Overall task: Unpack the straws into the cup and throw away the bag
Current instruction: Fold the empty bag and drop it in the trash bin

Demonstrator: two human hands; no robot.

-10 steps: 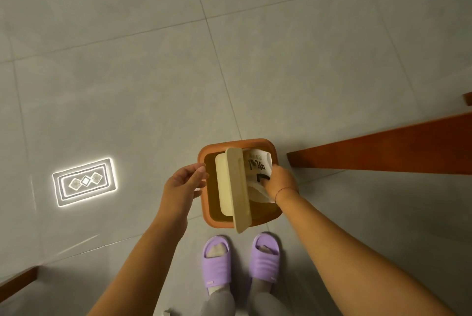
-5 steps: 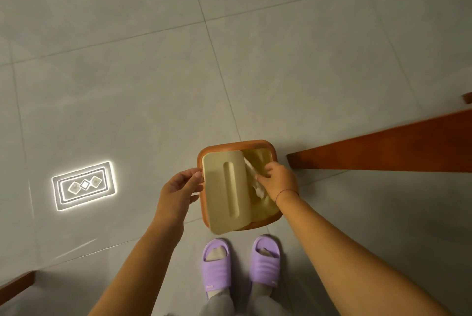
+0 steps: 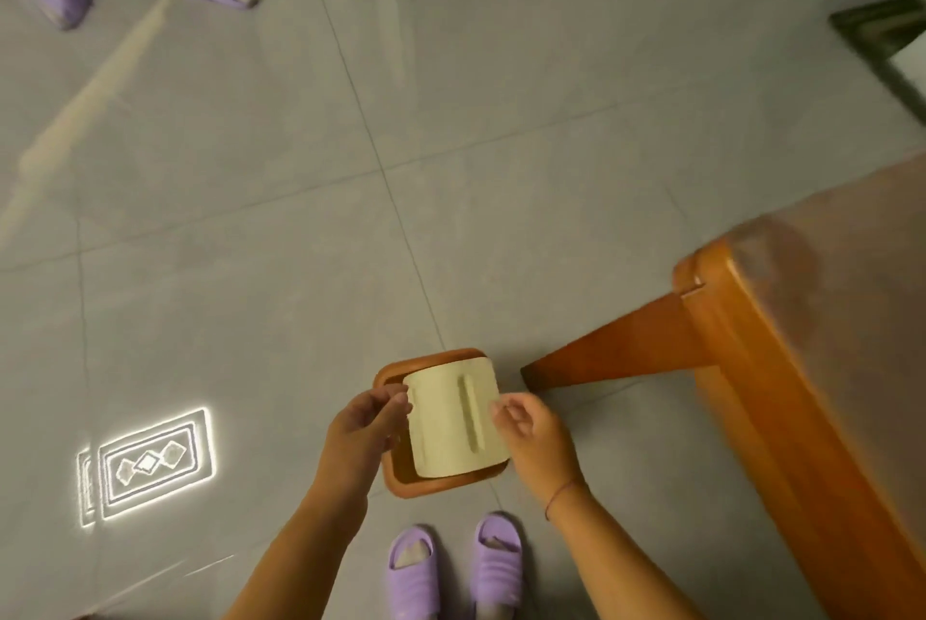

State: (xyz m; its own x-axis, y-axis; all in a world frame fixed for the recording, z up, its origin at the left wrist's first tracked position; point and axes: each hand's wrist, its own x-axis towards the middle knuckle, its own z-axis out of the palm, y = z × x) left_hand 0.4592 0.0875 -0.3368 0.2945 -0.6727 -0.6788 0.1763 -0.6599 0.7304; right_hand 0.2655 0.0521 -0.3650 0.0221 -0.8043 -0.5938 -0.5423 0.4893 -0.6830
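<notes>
Bin (image 3: pixel 397 483) lid (image 3: pixel 451 424) flat (contents hidden); L hand (image 3: pixel 366 424) pinches lid edge, R hand (image 3: pixel 532 425) loosely curled, empty.

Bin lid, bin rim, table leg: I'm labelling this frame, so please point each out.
bin lid (image 3: pixel 436 424), head view, flat cream face left of its groove.
bin rim (image 3: pixel 441 488), head view, near orange edge.
table leg (image 3: pixel 621 348), head view, middle of the tapered side.

Bag out of sight; lid (image 3: pixel 453 419) now flat across the bin (image 3: pixel 441 486); right hand (image 3: pixel 531 429) outside it, empty.
</notes>
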